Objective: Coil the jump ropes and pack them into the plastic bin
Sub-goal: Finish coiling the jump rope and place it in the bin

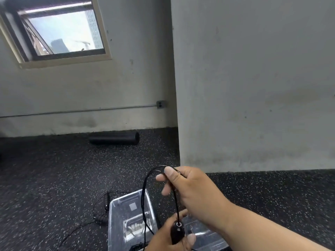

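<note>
My left hand [168,238] grips the black handle [177,232] of a jump rope at the bottom of the view. Its thin black cord [145,189] rises in a loop to my right hand [192,189], which pinches the top of the loop between thumb and fingers. Both hands hover over a clear plastic bin [116,223] standing on the floor. Another black jump rope [101,212] lies on the floor just left of the bin, its handles and cord loosely spread.
The speckled black rubber floor [54,178] stretches left and right. A black foam roller [114,138] lies against the far wall. A grey wall column [253,87] stands close ahead on the right. A window sits high at the left.
</note>
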`<state>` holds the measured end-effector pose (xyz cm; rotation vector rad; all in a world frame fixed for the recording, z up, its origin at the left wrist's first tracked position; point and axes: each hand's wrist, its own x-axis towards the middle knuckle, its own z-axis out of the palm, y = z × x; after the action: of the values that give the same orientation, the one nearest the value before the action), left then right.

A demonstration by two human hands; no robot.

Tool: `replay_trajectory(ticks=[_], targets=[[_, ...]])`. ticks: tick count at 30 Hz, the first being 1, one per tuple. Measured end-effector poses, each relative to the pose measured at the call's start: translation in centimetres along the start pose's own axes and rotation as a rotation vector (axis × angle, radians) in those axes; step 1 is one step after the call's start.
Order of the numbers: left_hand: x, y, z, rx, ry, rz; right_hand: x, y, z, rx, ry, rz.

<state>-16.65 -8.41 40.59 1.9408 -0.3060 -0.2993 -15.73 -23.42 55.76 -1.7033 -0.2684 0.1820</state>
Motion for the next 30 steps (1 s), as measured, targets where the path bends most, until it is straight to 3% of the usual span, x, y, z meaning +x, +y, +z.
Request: replay_trajectory(ticks=[5,10,15,19,21,25,30], targets=[[-0.9,0.9,0.1,-0.035,-0.096,-0.081,1.0,0.5,0.4,0.366,0.048,0.201],[-1.7,0.0,0.3,-0.041,0.093,-0.047,2.3,0.7,-0.6,0.576,0.033,0.367],[-2.0,1.7,-1.4,-0.077,0.246,-0.085,3.7,2.1,-3.0,0.477,-0.001,0.305],[-2.4,4.2,-3.6,-0.217,0.293,-0.061,3.5,5.8,-3.4,0.370,-0.255,0.264],[-2.4,4.6,-4.2,-0.297,0.313,-0.067,3.4,8.1,-2.8,0.218,-0.349,0.257],[-2.5,4.8,-4.8,-0.375,0.264,-0.022,3.1,11.5,-1.0,-0.361,-0.516,0.241],[-2.7,5.0,-5.1,-0.247,0.232,0.038,3.2,12.0,-0.4,-0.464,-0.343,0.137]])
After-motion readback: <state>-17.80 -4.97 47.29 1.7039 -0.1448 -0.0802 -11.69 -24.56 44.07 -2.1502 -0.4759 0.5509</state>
